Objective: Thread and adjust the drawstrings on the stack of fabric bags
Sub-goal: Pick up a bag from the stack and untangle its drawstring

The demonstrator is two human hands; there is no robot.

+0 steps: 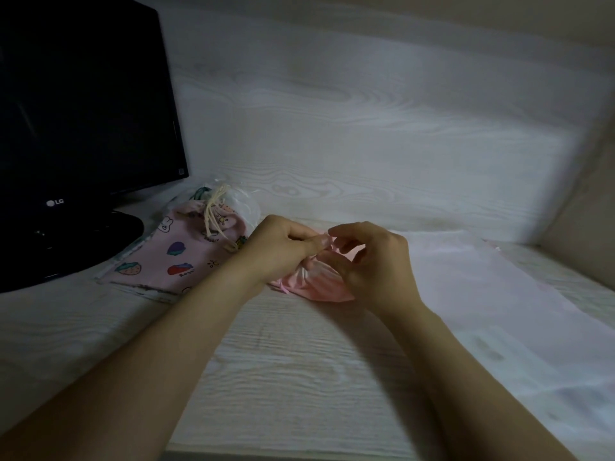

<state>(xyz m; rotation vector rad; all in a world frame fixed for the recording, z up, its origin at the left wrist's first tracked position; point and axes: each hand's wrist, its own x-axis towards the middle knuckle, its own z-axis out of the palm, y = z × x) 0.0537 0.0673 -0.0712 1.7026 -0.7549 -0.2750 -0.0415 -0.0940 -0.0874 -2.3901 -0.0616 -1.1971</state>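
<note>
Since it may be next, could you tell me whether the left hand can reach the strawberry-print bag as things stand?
Probably yes: the strawberry-print bag lies beside the left hand, with nothing between them. That hand is pinching the plain pink bag, so it would need to let go first.

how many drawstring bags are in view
2 for sure: a plain pink bag held by the left hand and right hand, and a fruit-print bag left of them by the monitor. More may lie hidden in that print pile.

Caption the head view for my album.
Left hand and right hand hold a pink bag by its gathered neck on a pale desk, printed bags alongside.
</note>
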